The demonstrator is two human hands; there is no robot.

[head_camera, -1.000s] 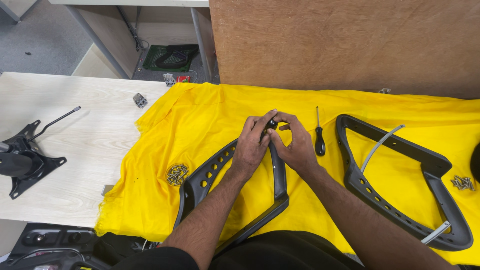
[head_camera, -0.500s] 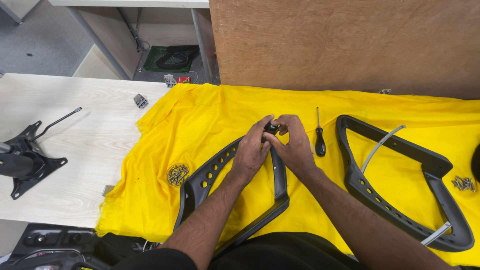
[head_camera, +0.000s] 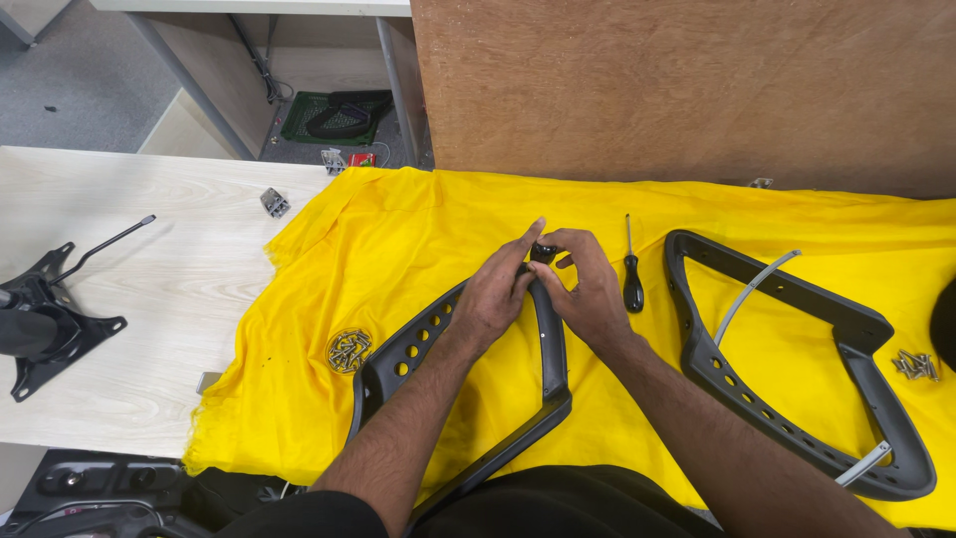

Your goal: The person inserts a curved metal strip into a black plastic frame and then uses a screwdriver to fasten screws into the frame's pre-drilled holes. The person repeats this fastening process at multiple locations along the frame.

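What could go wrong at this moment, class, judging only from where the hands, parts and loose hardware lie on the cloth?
1. The small black knob pinched in the right hand could slip and roll under the dark armrest frame.
2. The left hand only steadies that frame, so it may shift on the yellow cloth.
3. The screw pile and screwdriver could be knocked by a forearm.
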